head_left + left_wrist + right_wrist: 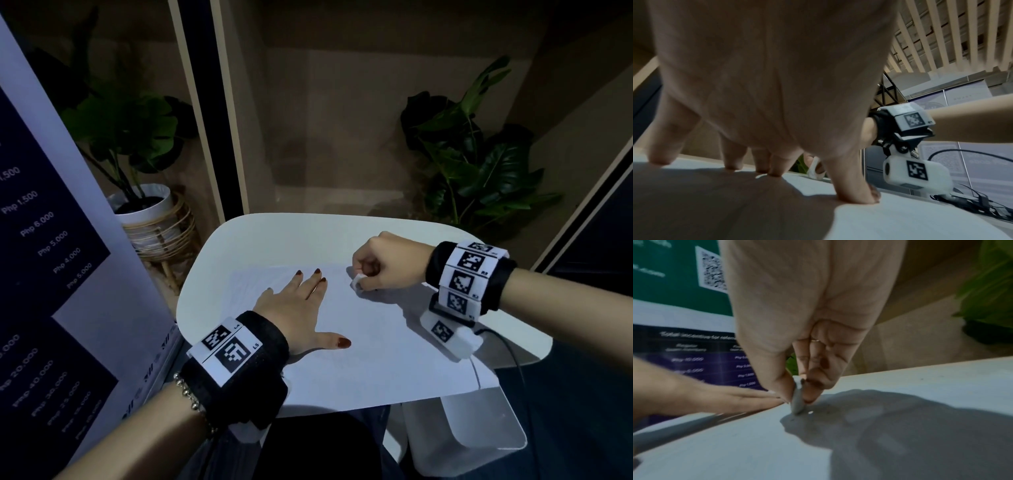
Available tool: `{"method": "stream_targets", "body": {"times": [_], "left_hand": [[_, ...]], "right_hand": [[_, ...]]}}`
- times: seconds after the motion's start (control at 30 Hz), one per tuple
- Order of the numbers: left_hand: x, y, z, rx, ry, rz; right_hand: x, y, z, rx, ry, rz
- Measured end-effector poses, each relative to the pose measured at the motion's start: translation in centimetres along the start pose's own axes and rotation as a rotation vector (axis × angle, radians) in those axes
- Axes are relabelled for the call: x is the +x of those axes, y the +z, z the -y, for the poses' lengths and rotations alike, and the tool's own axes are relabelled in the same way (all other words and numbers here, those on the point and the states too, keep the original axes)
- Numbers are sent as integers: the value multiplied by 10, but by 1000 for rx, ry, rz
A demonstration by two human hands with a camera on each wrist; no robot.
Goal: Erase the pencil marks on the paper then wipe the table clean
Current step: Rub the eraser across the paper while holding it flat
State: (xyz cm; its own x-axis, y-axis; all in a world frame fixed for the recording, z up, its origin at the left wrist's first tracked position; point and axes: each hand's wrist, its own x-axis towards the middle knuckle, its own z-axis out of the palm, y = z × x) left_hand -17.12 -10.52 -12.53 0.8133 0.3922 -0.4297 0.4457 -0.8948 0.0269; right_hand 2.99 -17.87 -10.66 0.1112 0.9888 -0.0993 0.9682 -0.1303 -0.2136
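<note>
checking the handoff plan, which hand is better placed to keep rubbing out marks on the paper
Right. The right hand already pinches the eraser, its tip down on the paper. The left hand lies flat with fingers spread, pressing the sheet down.

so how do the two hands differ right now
The left hand lies flat with fingers spread, pressing the paper down; the right hand is curled, its grip pinching a small white eraser. The left sits mid-sheet, the right at the far edge. Both wear tagged wrist bands.
</note>
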Motion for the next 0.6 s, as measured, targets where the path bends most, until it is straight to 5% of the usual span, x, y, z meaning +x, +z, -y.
{"method": "stream_targets", "body": {"times": [0.3,0.43,0.6], "left_hand": [[0,0,1,1,1,7],[1,0,0,12,-3,13],[1,0,0,23,-5,22]], "right_hand": [[8,-24,-30,-45,109,-95],[5,-9,-10,-39,37,-6],[11,-21,-28,-96,155,0]]}}
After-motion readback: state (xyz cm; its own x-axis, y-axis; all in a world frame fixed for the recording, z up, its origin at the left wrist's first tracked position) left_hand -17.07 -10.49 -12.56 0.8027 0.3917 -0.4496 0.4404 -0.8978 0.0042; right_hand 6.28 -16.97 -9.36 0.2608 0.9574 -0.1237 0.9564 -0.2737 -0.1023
